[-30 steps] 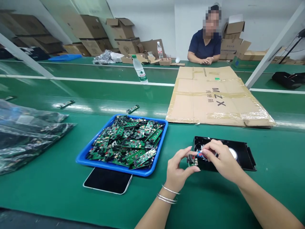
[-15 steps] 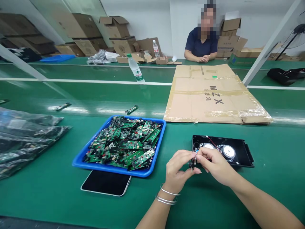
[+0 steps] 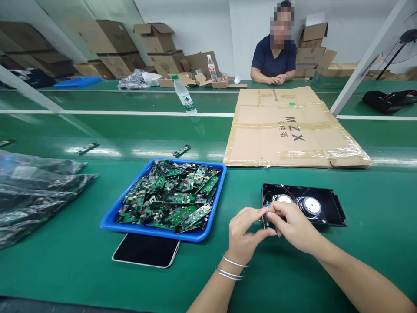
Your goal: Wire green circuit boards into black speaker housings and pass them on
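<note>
Both hands pinched on one tiny board, right at the near edge of the bench

My left hand (image 3: 243,234) and right hand (image 3: 291,226) are both closed on a small circuit board (image 3: 264,219), fingertips meeting over it, and I'm holding it just above the green bench (image 3: 81,261), right at the near-left corner of the black speaker housing (image 3: 327,208). That housing lies open side up with two round speakers (image 3: 309,204) and a red wire in it. Just to the left of my hands sits the blue tray (image 3: 110,219) heaped with more green boards, and a phone (image 3: 146,251) lies face up, tucked partly under the tray's near edge. Crinkly plastic bags (image 3: 32,191) are piled at the bench's left edge. Farther back there's a flattened cardboard sheet (image 3: 293,130), a water bottle (image 3: 184,95), and a person (image 3: 275,61) sitting at the far side.
</note>
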Motion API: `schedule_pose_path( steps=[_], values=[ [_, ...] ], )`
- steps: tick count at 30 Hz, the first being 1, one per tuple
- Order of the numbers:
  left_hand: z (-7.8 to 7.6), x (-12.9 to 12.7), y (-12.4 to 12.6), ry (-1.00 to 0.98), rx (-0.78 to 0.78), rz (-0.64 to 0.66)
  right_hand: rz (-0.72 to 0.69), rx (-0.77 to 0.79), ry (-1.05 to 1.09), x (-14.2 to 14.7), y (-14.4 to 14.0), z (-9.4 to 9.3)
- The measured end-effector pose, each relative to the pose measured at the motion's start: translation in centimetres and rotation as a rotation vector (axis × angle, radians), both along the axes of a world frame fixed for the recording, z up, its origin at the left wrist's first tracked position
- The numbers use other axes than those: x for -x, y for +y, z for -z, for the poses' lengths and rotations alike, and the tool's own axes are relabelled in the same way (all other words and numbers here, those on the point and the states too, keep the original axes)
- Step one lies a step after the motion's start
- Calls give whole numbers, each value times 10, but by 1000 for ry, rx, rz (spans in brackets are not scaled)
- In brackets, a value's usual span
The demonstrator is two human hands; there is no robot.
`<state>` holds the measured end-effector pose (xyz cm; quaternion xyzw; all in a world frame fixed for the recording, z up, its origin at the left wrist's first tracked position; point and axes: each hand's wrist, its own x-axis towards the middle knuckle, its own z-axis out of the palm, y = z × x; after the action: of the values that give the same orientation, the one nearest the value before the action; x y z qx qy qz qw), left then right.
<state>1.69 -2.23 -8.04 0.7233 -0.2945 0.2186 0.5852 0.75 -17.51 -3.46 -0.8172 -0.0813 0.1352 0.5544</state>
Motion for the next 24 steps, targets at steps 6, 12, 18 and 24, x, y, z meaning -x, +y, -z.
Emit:
schedule_pose_path(
  steps=[6,12,18,24],
  values=[
    [-2,4,-3,184,39,-18,-41,50,-10,-3,0,-4],
    [-11,0,-1,597,178,103,5,332,-260,-3,-47,-25],
    [-25,9,-16,739,119,101,-47,612,-220,14,-111,2],
    [-32,22,-44,218,-323,-141,-37,793,-265,25,-118,16]
  ],
)
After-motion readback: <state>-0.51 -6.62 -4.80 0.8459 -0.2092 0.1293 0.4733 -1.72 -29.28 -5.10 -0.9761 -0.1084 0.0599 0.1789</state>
